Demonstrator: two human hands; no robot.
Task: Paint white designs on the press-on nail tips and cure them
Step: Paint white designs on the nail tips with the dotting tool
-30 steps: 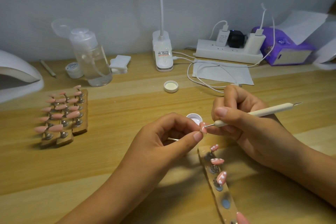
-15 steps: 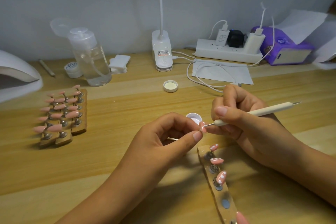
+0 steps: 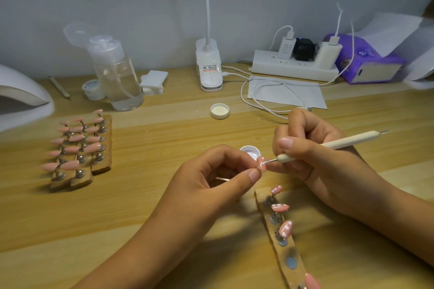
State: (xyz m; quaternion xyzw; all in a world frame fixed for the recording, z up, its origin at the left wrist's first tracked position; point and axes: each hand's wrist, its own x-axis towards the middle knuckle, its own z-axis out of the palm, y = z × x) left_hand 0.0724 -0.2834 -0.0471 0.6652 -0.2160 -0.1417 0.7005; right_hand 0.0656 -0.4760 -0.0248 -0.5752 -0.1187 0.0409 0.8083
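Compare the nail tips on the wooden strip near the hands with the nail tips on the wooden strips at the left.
The nail tips on the near strip carry white dots; the left nail tips look plain pink. The near strip holds one sparse row with a bare blue spot; the left strips lie side by side, crowded with tips. Both sets are pink, pointed and mounted on small metal stands.

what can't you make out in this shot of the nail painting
All in the head view:
- Stand under the held nail tip: hidden by the left hand.
- Paint pot: partly covered by the fingers, fill level unclear.
- Curing lamp: cut off by the left edge.
- Small jar label: too small to read.
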